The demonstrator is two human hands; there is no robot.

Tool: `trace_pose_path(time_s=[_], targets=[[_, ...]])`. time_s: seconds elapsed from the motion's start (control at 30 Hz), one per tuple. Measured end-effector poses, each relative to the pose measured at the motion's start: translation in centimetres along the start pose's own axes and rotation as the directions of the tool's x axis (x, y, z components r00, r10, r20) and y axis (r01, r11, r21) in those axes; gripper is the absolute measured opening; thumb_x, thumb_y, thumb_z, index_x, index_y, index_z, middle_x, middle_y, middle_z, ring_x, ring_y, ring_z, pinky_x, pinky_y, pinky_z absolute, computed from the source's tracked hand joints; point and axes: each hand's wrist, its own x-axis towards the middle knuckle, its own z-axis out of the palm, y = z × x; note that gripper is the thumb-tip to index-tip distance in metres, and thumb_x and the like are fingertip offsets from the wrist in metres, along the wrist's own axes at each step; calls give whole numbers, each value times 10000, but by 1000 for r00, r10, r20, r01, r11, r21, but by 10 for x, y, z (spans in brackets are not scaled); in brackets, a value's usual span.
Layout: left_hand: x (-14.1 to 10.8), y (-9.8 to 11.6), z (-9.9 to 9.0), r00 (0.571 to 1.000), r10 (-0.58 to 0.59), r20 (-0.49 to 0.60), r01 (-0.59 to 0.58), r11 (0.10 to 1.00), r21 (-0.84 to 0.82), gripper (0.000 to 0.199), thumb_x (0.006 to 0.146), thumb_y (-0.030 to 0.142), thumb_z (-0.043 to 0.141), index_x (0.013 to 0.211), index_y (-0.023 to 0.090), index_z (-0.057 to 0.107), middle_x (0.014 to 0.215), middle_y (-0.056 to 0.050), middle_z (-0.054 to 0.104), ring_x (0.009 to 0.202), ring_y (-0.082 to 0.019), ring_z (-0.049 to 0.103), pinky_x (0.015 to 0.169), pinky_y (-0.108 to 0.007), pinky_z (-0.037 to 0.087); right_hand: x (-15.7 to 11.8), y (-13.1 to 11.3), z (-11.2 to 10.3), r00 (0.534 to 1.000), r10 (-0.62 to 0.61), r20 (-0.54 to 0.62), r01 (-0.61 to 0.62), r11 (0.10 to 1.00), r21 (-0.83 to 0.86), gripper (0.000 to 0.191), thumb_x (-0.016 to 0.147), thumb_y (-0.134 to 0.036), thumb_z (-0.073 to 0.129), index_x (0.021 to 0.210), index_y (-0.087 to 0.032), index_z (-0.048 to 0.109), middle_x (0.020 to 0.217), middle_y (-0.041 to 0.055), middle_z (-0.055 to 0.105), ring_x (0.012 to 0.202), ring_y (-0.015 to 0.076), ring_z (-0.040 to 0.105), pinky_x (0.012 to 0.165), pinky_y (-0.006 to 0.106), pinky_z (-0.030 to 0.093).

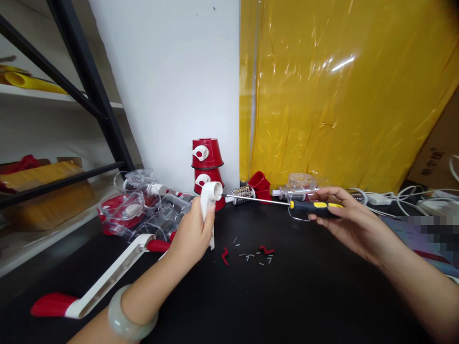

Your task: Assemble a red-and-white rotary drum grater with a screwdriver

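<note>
My left hand [193,229] is closed around a white plastic crank handle [207,198], its round socket end facing right. Between the fingers of my right hand [353,217] is a screwdriver [310,207] with a black and yellow grip. Its long shaft points left, and the tip is at the socket opening; how deep it goes cannot be made out. Below on the black table lie several small metal pins or screws [249,257] and two red angled pieces [224,256]. Another white crank [111,272] with red ends rests left of my left forearm.
Stacked red suction-base bodies [207,154] stand against the white wall. Clear and red plastic parts [143,210] are heaped at the left, near a black-framed shelf [89,81]. Metal grater drums [244,193] and a red chute [259,184] lie behind. White cables [405,198] run at the right.
</note>
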Motion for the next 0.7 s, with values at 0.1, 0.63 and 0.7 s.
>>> trace_pose_path(time_s=[0.1, 0.63, 0.7], targets=[[1, -1, -1, 1000, 0, -16, 0, 1000, 2, 317, 971, 488, 345, 1105, 217, 440, 731, -33, 650, 616, -250, 659, 563, -319, 453, 1, -4, -6, 996, -2, 90, 7, 999, -48, 273, 848, -311, 690, 1103, -255, 609, 1101, 97, 673, 818, 219, 728, 702, 346, 628], [1, 1, -2, 1000, -18, 10, 18, 1000, 0, 333, 970, 494, 336, 1109, 209, 438, 751, -31, 635, 639, -242, 651, 582, -322, 461, 0, -5, 3, 999, 0, -45, 0, 1000, 8, 433, 806, -358, 727, 1176, -346, 502, 982, 9, 655, 680, 162, 653, 614, 324, 550], [-1, 2, -1, 999, -19, 32, 19, 1000, 5, 331, 971, 493, 331, 1101, 209, 441, 780, -36, 637, 636, -233, 649, 576, -317, 458, 1, -4, -1, 997, -38, -66, 31, 994, -105, 327, 859, -414, 664, 1134, -322, 512, 786, -9, 647, 601, 167, 630, 604, 333, 545]])
